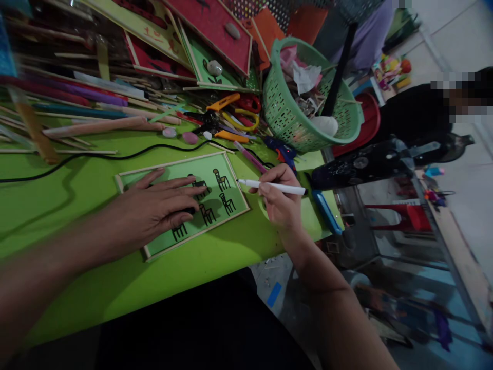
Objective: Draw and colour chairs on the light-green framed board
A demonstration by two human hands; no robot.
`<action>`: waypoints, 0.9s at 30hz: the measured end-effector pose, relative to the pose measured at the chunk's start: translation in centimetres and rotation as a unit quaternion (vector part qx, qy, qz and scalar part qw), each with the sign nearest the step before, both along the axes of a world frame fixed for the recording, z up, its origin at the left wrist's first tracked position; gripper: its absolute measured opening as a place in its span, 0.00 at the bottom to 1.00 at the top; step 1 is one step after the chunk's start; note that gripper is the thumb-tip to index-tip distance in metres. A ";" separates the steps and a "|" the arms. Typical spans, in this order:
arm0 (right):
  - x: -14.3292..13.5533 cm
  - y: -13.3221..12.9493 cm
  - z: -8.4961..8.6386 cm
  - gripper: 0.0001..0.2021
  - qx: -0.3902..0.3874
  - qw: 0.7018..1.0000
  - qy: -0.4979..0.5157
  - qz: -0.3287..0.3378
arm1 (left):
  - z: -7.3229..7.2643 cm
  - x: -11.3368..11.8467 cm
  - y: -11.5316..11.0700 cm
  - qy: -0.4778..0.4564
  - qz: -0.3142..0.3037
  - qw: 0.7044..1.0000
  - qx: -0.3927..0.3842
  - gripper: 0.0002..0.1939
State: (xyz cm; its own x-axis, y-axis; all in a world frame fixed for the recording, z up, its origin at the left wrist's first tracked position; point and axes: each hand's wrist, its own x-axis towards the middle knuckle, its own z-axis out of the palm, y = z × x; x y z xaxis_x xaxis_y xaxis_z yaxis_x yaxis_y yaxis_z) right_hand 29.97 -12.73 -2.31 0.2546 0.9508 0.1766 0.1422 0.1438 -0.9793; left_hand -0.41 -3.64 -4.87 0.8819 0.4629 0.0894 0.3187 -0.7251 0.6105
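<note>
A green card (165, 245) with a thin wooden stick frame lies on the lime-green table, bearing several black chair drawings. My left hand (157, 203) rests on the card, palm down with fingers spread, covering its left and middle parts. Something dark lies beneath the thumb and fingers, partly hidden. My right hand (280, 198) is closed around a white marker (287, 188) just right of the card. The marker's dark tip points left, beside the card's right edge near the upper right chair drawing.
Behind the card run a black cable (150, 148), sticks, scissors (242, 119) and a glue gun (283, 151). A green basket (296, 123) stands at the back right, near a black bottle-like object (362, 163). The lime table's (215, 252) front edge is close to my lap; a person (416, 110) is beyond.
</note>
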 end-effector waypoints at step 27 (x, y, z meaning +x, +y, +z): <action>0.2 0.5 1.2 0.18 0.036 0.990 0.133 0.017 | 4.0 -0.9 -0.4 -0.071 0.208 0.975 0.006 0.14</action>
